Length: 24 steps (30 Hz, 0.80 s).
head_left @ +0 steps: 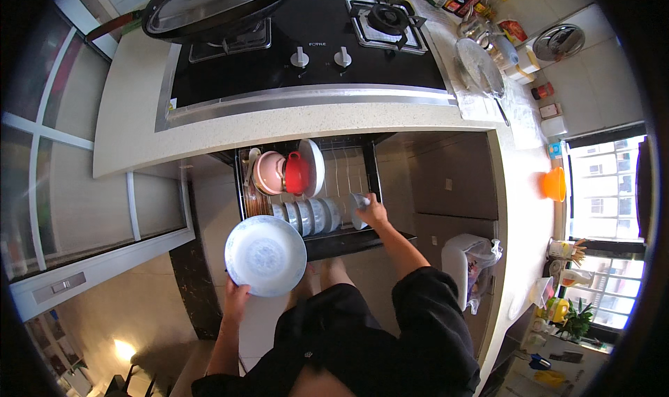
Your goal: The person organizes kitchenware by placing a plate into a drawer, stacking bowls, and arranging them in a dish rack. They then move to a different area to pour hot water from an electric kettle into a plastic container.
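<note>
Head view shows me a black glass stove with silver border, and on its left burner a dark round pan with glass lid. Below the counter, a black-framed wire drawer is pulled out. At its back stand a pink round bowl, a red rounded vessel and a large white bowl on its edge. A row of pale blue-white bowls stands along the front, between the two hands. The plate hides the drawer's front left corner from me.

This wide white round plate has a pale blue pattern at its centre and around the rim; it is before the drawer, in the left hand, whose fingers clamp its lower edge. The right hand, well apart, grips the top of a small pale bowl at the drawer's right front.

The plate, being round, has no long axis; its hollow faces up to the camera. The small bowl is upright on its edge, partly covered by the fingers.
</note>
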Tool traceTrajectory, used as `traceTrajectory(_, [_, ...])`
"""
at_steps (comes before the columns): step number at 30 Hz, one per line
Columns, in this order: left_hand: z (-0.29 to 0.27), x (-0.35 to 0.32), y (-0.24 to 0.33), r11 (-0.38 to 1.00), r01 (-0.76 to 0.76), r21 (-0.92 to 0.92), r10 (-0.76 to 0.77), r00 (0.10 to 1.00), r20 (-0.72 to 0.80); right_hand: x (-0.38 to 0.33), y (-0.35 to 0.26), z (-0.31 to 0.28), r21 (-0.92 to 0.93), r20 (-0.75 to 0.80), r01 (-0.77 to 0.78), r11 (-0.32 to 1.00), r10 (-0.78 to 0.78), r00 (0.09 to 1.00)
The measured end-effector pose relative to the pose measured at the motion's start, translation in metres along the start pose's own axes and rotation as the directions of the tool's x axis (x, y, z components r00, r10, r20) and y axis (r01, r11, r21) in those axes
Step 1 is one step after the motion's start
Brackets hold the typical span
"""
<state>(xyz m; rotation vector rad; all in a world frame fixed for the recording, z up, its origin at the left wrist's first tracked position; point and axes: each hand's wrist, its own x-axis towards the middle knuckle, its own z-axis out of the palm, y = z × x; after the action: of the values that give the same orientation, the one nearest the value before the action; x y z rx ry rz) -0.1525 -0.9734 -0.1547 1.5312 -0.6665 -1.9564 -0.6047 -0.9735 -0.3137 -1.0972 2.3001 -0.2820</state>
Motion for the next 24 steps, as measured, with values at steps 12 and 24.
traceTrajectory(12, [0.020,0.016,-0.022,0.993,0.111,-0.031,-0.107,0.988,0.110,-0.024,-0.049,-0.002,0.236,0.336,0.010,0.972,-0.091,0.937])
traceTrajectory(24, [0.150,0.037,-0.003,0.872,0.484,-0.068,-0.360,0.731,0.580,-0.134,-0.080,-0.149,0.801,0.591,-0.544,0.249,-0.186,0.785])
